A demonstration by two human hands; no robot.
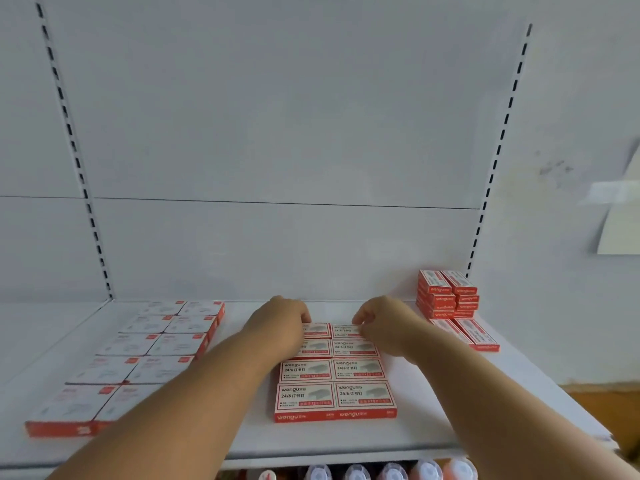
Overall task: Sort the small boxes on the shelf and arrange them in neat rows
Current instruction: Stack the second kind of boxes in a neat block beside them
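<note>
Small red-and-white staple boxes lie flat on the white shelf (346,439). In the middle, a block of boxes (334,386) forms two columns, several rows deep. My left hand (282,323) rests with curled fingers on the far left box (318,330) of that block. My right hand (379,318) pinches the edge of the far right box (346,331). A second, larger block of boxes (145,351) lies to the left in two columns. At the back right stands a stack of boxes (446,294), with two loose boxes (467,336) in front of it.
The shelf's back panel (277,237) rises right behind the boxes, with slotted uprights (74,150) on both sides. Bottle caps (391,472) show on the level below the front edge. A white paper (620,220) hangs on the wall at the right.
</note>
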